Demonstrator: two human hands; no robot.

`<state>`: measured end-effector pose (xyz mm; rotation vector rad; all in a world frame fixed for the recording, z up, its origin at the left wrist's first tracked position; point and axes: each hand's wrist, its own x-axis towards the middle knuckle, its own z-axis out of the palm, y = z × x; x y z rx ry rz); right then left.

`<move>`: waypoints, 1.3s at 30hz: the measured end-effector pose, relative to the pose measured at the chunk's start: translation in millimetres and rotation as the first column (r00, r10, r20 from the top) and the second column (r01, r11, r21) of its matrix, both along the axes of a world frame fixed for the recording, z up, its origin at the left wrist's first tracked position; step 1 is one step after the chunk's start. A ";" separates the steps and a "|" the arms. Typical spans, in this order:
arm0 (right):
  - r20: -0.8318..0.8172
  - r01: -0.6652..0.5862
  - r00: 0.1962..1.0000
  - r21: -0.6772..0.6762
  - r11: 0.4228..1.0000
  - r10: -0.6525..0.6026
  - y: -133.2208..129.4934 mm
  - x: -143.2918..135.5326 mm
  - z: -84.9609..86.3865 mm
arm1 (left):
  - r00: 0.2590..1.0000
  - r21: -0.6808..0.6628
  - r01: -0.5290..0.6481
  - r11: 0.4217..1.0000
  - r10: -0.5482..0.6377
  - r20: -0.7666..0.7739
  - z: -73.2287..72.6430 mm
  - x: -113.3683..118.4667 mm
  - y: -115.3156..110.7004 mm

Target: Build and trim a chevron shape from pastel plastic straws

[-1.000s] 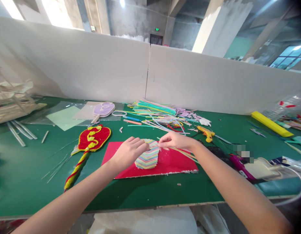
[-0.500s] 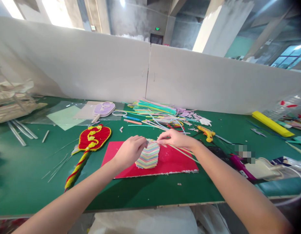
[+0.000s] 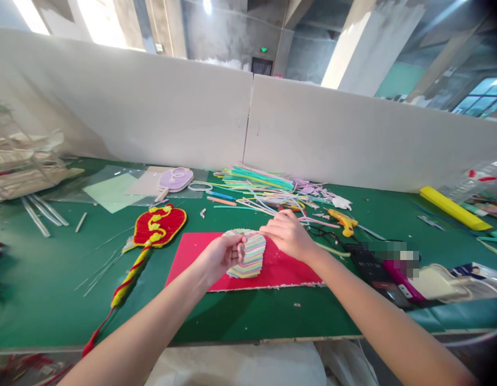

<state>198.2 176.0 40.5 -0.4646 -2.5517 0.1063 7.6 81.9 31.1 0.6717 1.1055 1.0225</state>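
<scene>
A rounded piece of pastel zigzag stripes (image 3: 254,258) lies on a red board (image 3: 288,268) at the table's middle. Over its left upper part is my left hand (image 3: 228,252), its fingers curled and pinched at the piece's top. My right hand (image 3: 286,233) is closed at the upper right edge, thumb and forefinger together on a thin pink strip (image 3: 254,232) that runs between the two hands. A pale strip end shows to the right of my right hand. The fingertips partly hide the strip and the top of the piece.
Left of the board lies a red and yellow fan (image 3: 157,228). Behind are loose pastel strips (image 3: 256,179) and a lilac fan (image 3: 176,179). To the right are a yellow glue gun (image 3: 343,221), a black phone (image 3: 372,273) and a yellow bar (image 3: 453,208).
My left hand has turned, showing its curled fingers, and moved slightly down. My right hand has closed more tightly and tilted. The view has shifted slightly.
</scene>
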 end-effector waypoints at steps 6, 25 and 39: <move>0.201 0.065 0.973 -0.709 0.702 0.113 16.1 6.1 29.0 | 0.509 0.501 0.292 0.815 0.311 -0.803 -2.2 -12.5 -5.3; 0.195 -0.023 0.899 -0.873 0.487 0.393 21.9 0.7 40.5 | 0.030 0.387 0.836 0.389 0.671 -0.740 3.6 -21.2 -7.3; 0.191 -0.010 0.976 -0.452 0.892 0.108 17.0 -6.0 19.4 | 0.774 0.335 0.258 0.906 0.014 -0.634 -18.9 -33.0 11.3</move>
